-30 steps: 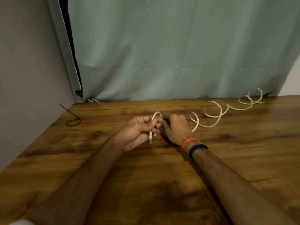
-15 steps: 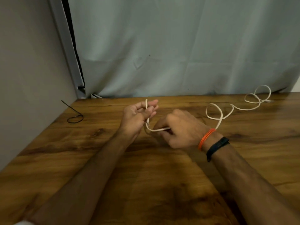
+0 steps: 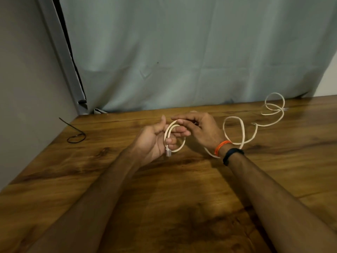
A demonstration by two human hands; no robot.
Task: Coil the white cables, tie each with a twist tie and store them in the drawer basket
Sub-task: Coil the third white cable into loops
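On wooden table (image 3: 182,207) – grey curtain (image 3: 182,52) behind | both hands' fingers (image 3: 182,133) curled round white cable (image 3: 235,132)

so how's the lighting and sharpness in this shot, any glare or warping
Head view: dim, warm light; soft sheen on the wooden table, dark arm shadows near the bottom; wide-angle bowing at the edges; white cable reads clearly, the left hand and right hand slightly soft.

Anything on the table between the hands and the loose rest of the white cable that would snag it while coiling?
Nothing visible. The white cable trails over bare wooden table from the right hand. The black twist tie lies apart, beyond the left hand.
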